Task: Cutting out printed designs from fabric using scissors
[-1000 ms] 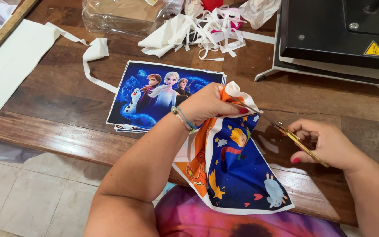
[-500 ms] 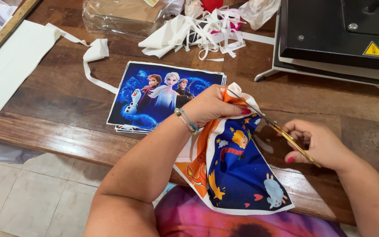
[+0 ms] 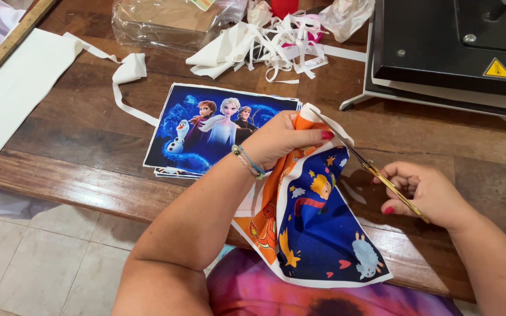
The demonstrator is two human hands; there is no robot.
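Left hand (image 3: 282, 139) pinching the top of a bright cartoon cloth (image 3: 314, 228) hanging over the wooden table (image 3: 77, 140) edge, right hand (image 3: 426, 192) gripping gold scissors (image 3: 376, 172), blades at the cloth's white border.

Soft, even daylight falls on my work, bright enough that colours read true. The polished wooden surface (image 3: 77, 181) throws pale glare along its front edge. My arms cast only faint shadows. Everything is sharp, with no motion blur on my fingers (image 3: 323, 136). Straight lines bow slightly toward the edges.
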